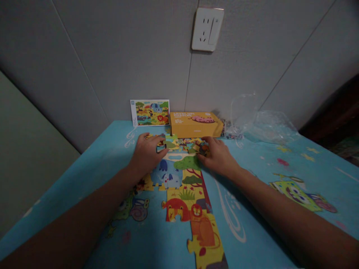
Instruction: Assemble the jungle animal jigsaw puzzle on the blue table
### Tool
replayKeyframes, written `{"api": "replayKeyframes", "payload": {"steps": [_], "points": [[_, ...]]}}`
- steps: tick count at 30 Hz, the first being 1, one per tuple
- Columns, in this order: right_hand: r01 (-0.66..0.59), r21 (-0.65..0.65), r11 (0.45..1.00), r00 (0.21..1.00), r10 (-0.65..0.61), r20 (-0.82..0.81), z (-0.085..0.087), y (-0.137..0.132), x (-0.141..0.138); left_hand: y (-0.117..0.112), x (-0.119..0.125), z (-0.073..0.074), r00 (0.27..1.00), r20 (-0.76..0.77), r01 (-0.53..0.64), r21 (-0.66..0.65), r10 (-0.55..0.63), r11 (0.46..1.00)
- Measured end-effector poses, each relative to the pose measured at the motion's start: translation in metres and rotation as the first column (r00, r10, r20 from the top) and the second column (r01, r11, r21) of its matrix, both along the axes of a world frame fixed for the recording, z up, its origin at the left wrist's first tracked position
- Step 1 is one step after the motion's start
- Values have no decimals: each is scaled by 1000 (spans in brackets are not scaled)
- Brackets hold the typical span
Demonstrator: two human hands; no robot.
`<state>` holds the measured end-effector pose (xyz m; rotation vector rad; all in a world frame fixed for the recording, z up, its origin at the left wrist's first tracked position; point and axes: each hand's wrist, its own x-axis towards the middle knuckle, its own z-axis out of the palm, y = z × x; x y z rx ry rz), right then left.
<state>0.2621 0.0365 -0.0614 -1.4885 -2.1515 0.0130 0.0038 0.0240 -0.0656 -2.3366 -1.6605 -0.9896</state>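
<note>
A partly joined jigsaw puzzle (185, 190) runs down the middle of the table, showing elephants, a tree and orange lions. Beyond its far edge, loose puzzle pieces (171, 144) lie in a heap against the yellow box. My left hand (148, 153) is at the heap's left side, its thumb and fingers curled round a puzzle piece (160, 148). On the right side, my right hand (217, 155) grips dark-patterned puzzle pieces (204, 148) between thumb and fingers. How many pieces each hand holds is partly hidden.
The yellow puzzle box (196, 125) stands by the wall, with a picture card (151, 113) leaning to its left. Clear plastic wrapping (269, 127) lies at the back right. A blue cartoon-print tablecloth (258, 224) covers the table. A wall socket (208, 30) is above.
</note>
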Motion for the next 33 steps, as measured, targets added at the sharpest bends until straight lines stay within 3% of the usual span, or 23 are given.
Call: {"api": "replayKeyframes", "payload": {"steps": [7,13,15,18,23,33], "points": [[24,-45,999,997,-21,75,3,0,1,-1,0,-3,993,-118,-23,-31,19,999],[25,-22,999,1000,-25,-8,7,1,3,-3,2,2,998,-53,24,-8,-25,1000],[-26,6,1000,997,26,-75,10,0,2,-5,4,4,997,2,80,-1,-80,997],[-188,70,980,969,197,-149,16,-6,-2,-9,7,6,982,76,174,-33,-171,984],[-471,99,876,866,481,-135,22,-17,-8,-13,11,6,938,117,335,-62,-326,940],[-535,177,826,824,556,-108,21,-16,-8,-12,11,9,929,97,353,50,-356,934]]}}
